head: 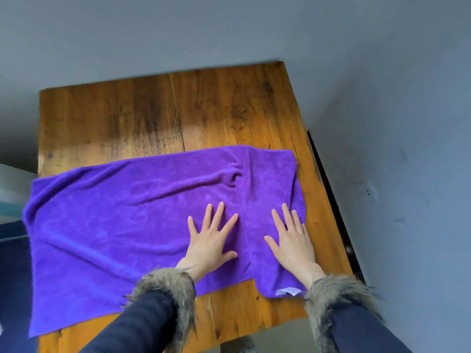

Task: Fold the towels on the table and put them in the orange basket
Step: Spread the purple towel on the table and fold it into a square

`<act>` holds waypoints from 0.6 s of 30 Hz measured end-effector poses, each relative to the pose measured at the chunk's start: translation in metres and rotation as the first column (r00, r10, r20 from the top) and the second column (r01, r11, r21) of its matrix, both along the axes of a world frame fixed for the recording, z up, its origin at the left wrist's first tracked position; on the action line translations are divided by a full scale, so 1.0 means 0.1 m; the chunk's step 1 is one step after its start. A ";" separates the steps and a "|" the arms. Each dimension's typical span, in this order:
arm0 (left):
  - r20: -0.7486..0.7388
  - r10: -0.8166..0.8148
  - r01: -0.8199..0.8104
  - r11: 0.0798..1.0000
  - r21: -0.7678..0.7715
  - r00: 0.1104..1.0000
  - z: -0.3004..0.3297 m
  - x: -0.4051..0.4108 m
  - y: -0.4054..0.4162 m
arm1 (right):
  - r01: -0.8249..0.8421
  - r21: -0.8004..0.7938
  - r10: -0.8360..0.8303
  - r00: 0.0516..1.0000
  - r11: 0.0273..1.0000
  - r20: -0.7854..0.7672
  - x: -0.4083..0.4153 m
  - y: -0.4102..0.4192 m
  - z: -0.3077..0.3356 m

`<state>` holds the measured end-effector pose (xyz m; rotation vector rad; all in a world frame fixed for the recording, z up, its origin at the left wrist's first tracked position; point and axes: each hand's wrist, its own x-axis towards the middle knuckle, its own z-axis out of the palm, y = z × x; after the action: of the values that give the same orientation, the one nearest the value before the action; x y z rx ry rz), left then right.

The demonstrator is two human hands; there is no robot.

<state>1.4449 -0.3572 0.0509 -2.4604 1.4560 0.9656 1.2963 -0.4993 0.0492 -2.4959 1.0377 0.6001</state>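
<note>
A purple towel point(127, 220) lies spread across the near half of the wooden counter point(153, 110), long side running left to right. Its left end reaches past the counter's left edge and hangs over it, while its right end stops just short of the right edge, leaving a strip of bare wood. The cloth is mostly flat, with a long crease running through the upper middle and a small puckered fold near the top right. A white label point(288, 291) shows at the near right corner, where the towel's near edge steps down toward the person.

Both hands rest palm down on the right part of the towel. The left hand point(210, 244) lies with its fingers point(219, 215) straight and spread wide, pointing away from the person. The right hand point(293, 240) sits just beside it, near the towel's right edge, fingers likewise straight and only a little apart, thumb out to the side. Neither hand grips any cloth; they press flat on it. Dark sleeves with shaggy fur cuffs point(165, 284) come up from the bottom of the view.

The far half of the counter shows dark stains and a seam between boards. Grey walls point(407, 123) stand behind and to the right, with a wall socket point(367, 192) on the right one.
</note>
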 end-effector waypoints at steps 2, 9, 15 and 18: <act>0.034 0.000 -0.001 0.999 0.039 0.999 -0.03 -0.05 -0.06 | -0.016 0.007 0.016 0.999 1.000 0.029 -0.08 -0.15 -0.03; 0.060 0.042 -0.048 0.994 0.099 0.997 0.00 -0.09 -0.15 | -0.031 -0.003 0.031 0.998 1.000 0.050 -0.30 -0.73 -0.07; 0.041 0.092 -0.089 0.994 -0.063 0.995 0.03 -0.29 -0.27 | 0.226 0.071 -0.236 0.919 0.972 0.316 -0.56 -0.59 -0.07; 0.084 -0.025 0.038 0.986 -0.163 0.996 0.01 -0.52 -0.38 | 0.123 -0.056 -0.103 0.955 0.991 0.276 -0.80 -0.44 -0.14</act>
<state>1.3927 -0.3954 0.0523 -2.5473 1.6027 0.7577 1.2161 -0.5431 0.0354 -2.4702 1.1010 0.1788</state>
